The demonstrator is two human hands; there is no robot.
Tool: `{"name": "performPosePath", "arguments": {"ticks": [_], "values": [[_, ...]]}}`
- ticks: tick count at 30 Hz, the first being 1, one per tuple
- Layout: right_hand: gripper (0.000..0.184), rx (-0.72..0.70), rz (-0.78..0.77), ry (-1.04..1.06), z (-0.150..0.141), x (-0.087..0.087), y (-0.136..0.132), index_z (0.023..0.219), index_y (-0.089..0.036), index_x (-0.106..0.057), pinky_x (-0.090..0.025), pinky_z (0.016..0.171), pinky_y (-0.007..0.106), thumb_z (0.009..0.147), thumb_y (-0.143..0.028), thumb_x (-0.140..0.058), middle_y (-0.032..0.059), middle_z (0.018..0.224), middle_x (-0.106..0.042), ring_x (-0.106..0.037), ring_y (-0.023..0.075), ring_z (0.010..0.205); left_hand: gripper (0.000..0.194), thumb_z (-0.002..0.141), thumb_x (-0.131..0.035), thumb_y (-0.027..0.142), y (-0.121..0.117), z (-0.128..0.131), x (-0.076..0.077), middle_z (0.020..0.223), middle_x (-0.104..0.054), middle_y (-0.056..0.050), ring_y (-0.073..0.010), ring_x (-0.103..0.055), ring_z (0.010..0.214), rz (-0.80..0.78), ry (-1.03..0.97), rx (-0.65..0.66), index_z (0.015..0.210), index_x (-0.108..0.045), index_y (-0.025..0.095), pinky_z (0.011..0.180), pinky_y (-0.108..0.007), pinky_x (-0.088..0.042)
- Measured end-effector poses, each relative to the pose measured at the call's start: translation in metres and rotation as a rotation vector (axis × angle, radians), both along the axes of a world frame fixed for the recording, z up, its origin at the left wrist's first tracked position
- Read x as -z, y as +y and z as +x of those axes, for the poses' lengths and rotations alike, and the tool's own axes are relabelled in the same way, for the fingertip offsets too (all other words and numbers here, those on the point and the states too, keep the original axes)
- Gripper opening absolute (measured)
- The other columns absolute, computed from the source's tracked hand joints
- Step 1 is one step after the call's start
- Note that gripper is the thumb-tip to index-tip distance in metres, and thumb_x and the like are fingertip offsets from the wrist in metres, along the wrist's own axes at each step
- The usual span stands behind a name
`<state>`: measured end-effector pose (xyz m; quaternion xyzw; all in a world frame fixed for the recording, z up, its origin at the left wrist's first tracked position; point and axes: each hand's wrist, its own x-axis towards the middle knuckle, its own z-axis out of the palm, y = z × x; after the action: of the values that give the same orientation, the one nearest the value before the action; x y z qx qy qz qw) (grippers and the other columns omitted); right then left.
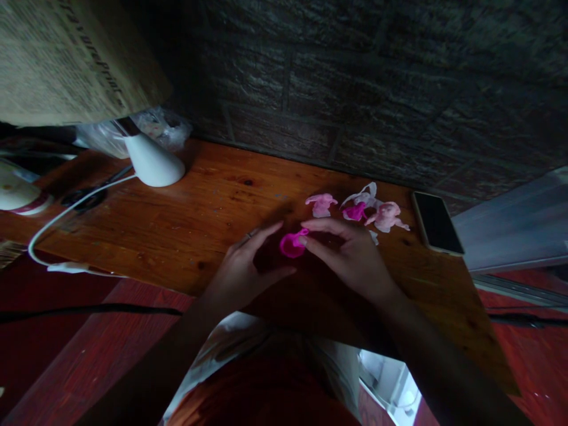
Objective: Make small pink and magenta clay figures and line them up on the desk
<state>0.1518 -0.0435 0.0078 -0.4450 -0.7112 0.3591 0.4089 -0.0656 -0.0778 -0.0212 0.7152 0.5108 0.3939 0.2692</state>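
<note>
A small bright pink piece (291,244), soft-looking, with a round ring-like end and a narrow neck, is pinched by its neck between the thumb and fingers of my right hand (350,254). Its exact kind is hard to make out in the dim light. My left hand (248,266) is just left of it, thumb and fingers apart, holding nothing. Beyond my right hand lie crumpled soft pieces: a pink one (322,205), a magenta one (355,211), a white one (367,194) and a pale pink one (387,217).
The wooden table (213,177) meets a dark brick wall (310,89). A phone (437,222) lies at the right. On the left are a lamp with a white base (155,160) and printed shade (75,59), a white cable (66,210), dark-handled scissors (84,198) and a plastic bag (164,127).
</note>
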Motion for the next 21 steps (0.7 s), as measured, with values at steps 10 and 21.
{"name": "performPosePath", "arguments": {"ticks": [10,21], "values": [[0.011,-0.119,-0.013,-0.19,-0.008,0.0,0.008,0.096,-0.024,-0.081,-0.059,0.08,0.029,0.09,-0.016,-0.076,0.0015,0.095,-0.085,-0.078,0.0162,0.083,0.042,0.085,-0.082,0.03,0.013,0.01,0.016,0.116,-0.082,-0.005,-0.0232,-0.08,0.101,-0.016,-0.055,0.021,0.126,-0.072,0.026,0.096,-0.038,-0.062],[0.019,-0.235,-0.033,-0.268,-0.009,-0.007,0.016,0.097,-0.024,-0.081,-0.057,0.083,0.027,0.09,-0.008,-0.073,-0.0005,0.098,-0.085,-0.079,0.015,0.087,0.047,0.086,-0.081,0.03,0.012,0.01,0.022,0.118,-0.081,-0.007,-0.0242,-0.079,0.103,-0.092,-0.141,0.035,0.131,-0.069,0.022,0.099,-0.042,-0.062]]}}
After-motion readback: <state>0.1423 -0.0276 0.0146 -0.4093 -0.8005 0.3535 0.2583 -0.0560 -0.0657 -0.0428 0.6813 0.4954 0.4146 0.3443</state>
